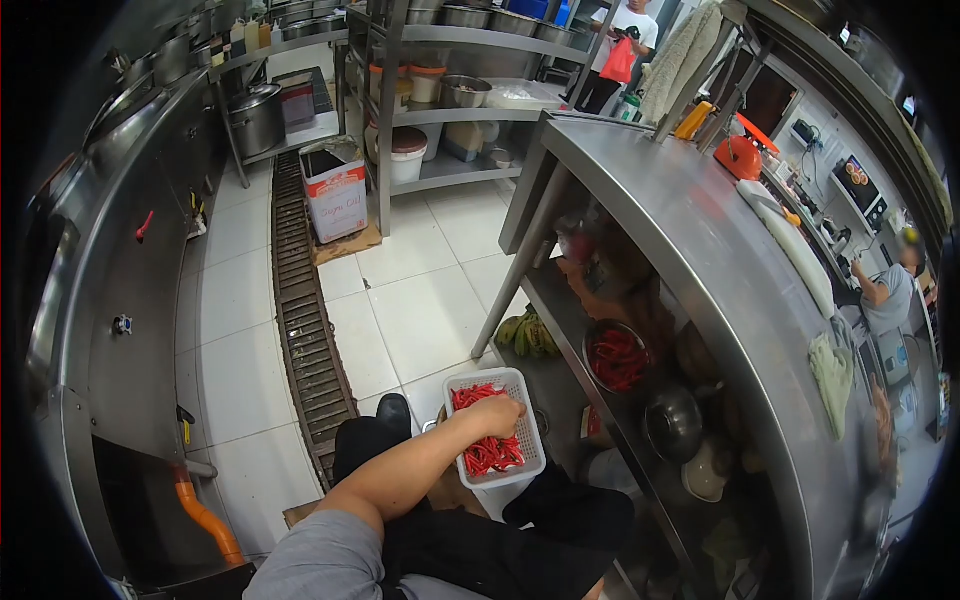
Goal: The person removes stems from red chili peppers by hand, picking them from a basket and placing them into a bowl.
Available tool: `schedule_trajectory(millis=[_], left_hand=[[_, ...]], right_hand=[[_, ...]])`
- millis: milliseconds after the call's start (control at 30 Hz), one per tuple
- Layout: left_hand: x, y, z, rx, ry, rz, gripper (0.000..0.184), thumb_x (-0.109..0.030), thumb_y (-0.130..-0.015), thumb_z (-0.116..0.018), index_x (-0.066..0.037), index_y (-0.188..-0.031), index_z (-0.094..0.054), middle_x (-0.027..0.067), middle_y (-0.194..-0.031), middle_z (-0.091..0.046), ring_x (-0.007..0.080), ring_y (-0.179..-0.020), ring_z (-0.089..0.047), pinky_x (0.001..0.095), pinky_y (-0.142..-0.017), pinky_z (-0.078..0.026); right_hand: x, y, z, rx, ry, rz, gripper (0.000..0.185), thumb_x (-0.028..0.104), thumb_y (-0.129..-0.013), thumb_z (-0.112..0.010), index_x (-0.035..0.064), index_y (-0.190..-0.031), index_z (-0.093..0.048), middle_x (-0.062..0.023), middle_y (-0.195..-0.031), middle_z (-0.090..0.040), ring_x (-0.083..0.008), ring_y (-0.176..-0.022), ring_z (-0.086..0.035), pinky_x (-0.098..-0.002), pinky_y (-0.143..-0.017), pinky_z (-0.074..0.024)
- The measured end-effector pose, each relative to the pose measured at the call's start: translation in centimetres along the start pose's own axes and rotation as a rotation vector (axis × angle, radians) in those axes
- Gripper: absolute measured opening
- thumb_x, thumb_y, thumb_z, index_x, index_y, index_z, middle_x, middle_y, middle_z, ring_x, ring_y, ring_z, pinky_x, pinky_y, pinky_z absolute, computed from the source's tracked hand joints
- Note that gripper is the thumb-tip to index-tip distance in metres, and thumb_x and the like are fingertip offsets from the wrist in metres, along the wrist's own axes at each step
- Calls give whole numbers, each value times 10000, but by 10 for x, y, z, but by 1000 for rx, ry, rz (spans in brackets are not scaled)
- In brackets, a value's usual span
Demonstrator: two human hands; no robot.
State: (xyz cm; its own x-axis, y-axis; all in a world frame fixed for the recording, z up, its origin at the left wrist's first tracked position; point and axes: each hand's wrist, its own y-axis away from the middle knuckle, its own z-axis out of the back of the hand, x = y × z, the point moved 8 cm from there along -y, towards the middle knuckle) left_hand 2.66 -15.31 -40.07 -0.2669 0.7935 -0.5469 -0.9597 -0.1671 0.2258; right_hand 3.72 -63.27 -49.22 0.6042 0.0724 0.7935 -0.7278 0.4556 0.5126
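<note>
My left hand (497, 416) is over a white perforated basket (535, 449) of red chilies (492, 457), near its right side. The fingers look curled together, and whatever they hold is hidden beneath them. My left forearm crosses above my dark-clothed lap from the lower left. The basket stands low between my knees, with a metal handle showing at its left side. Only a small patch of skin shows at the bottom edge, right of my lap; my right hand is out of view.
To the right, a steel counter (655, 215) has a lower shelf holding a bowl of red chilies (617, 357). Green bananas (527, 333) lie beside its leg. A floor grate (300, 300) and oil tin (337, 203) are ahead. Two people (628, 35) (888, 298) stand farther off.
</note>
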Motion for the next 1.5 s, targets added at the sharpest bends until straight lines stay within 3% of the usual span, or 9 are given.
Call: schedule_trajectory(millis=[467,533,633,867,1100,1167,1267,1367,1500], left_hand=[[-17,-4,4,34,14,-37,384,-95,-732,-589,-33,-1109,-632,202,-1050,-652,345,-1018,-619,430,-883,-490],[-21,-3,7,35,9,-30,391,-99,-735,-588,-35,-1119,-627,203,-1049,-652,345,-1017,-620,429,-885,-490],[-21,-4,7,13,8,-34,400,-107,-739,-588,-36,-1131,-621,205,-1039,-654,347,-1011,-621,431,-885,-491],[-17,-6,7,-16,-2,-38,360,-147,-730,-601,-41,-1071,-640,226,-935,-658,370,-907,-639,448,-821,-509],[-21,-7,11,-79,20,-129,295,-145,-772,-598,-2,-1027,-639,245,-937,-651,382,-910,-632,450,-843,-493],[-22,-8,16,-102,26,-137,312,-131,-772,-596,15,-1046,-633,243,-951,-653,375,-933,-628,439,-869,-483],[-25,-5,25,-81,53,-124,326,-86,-746,-575,42,-1044,-612,257,-958,-647,370,-962,-621,441,-879,-483],[-23,-3,31,-103,75,-116,332,-101,-776,-581,22,-1082,-622,247,-987,-648,368,-983,-614,428,-905,-465],[-21,-3,35,-114,118,-96,340,-96,-778,-583,18,-1096,-619,245,-998,-647,369,-1000,-607,427,-915,-459]], right_hand=[[13,6,28,0,-6,-47,578,540,-952,-430,-9,-908,-605,-86,-711,-593,-138,-643,-584,-289,-553,-472],[40,-4,30,283,-65,167,572,527,-957,-430,-18,-939,-602,-58,-555,-542,-150,-417,-499,-259,-381,-390],[126,42,2,320,-133,537,488,453,-980,-432,0,-895,-595,-6,-461,-455,-84,-307,-381,-207,-302,-275],[276,148,-105,666,-49,921,194,165,-928,-583,-21,-943,-637,17,-587,-477,-49,-454,-406,-202,-397,-310],[383,182,-227,608,350,1165,324,282,-886,-628,29,-1087,-643,-73,-847,-672,-118,-736,-618,-259,-702,-482],[404,156,-271,584,424,1392,311,273,-908,-577,39,-1104,-634,-132,-982,-674,-235,-867,-652,-333,-787,-494],[413,158,-319,520,618,1805,267,250,-904,-591,89,-1114,-633,-125,-996,-667,-246,-886,-637,-340,-784,-484],[389,153,-356,663,878,1506,248,171,-902,-535,57,-1098,-634,-181,-1065,-640,-379,-991,-599,-417,-857,-476],[377,185,-370,644,928,1668,224,172,-875,-565,58,-1042,-663,-177,-1054,-643,-368,-1001,-597,-423,-867,-478]])
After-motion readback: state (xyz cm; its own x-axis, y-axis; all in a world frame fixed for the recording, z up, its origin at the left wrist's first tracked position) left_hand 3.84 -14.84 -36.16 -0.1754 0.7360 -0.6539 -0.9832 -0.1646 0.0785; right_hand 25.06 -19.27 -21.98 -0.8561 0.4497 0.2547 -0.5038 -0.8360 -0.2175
